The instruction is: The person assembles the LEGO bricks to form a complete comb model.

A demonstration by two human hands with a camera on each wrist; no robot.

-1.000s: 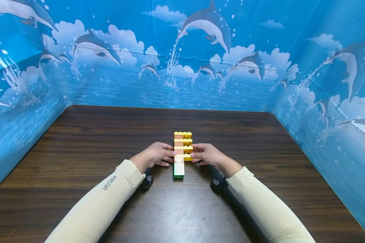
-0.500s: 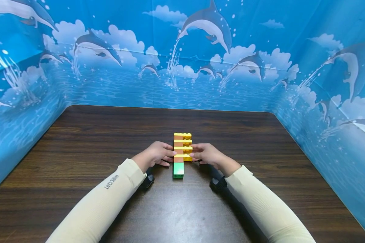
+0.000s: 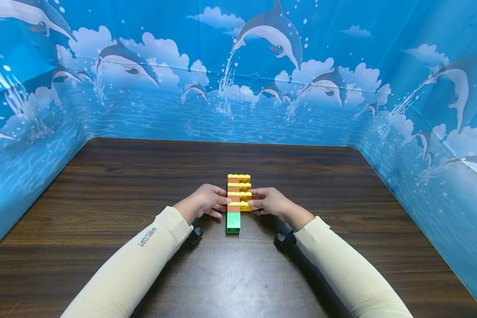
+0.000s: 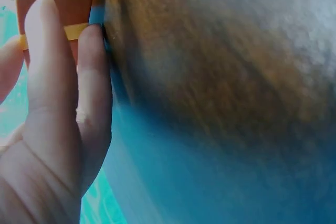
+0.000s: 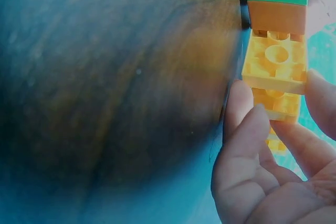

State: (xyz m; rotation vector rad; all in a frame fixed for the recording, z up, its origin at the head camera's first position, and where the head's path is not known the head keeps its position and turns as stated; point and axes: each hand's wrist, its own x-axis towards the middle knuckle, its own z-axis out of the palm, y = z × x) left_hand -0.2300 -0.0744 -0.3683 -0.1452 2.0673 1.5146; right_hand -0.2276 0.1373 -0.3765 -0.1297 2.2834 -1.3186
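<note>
Between both hands, at the middle of the table in the head view, is a row of joined toy building bricks [image 3: 233, 198]. A green brick [image 3: 233, 222] forms the near end, with orange bricks [image 5: 278, 17] and yellow bricks alternating beyond it. Each yellow brick [image 5: 275, 59] juts to the right, its hollow underside showing in the right wrist view. My left hand [image 3: 205, 202] grips the row's left side, thumb over a yellow brick, fingers [image 4: 50, 56] along the orange and yellow edge. My right hand [image 3: 273, 203] pinches the jutting yellow ends between thumb and fingers.
The dark wood-grain table [image 3: 143, 176] spreads around the bricks. Behind it and along both sides hangs a blue sheet [image 3: 238, 119] printed with dolphins. A dark wrist device [image 3: 286, 240] sits under each cuff.
The brick row has tipped slightly: its far end sits a little lower, and the white glare on the green and orange faces is gone. Both hands keep their hold; the left forearm shifted slightly right.
</note>
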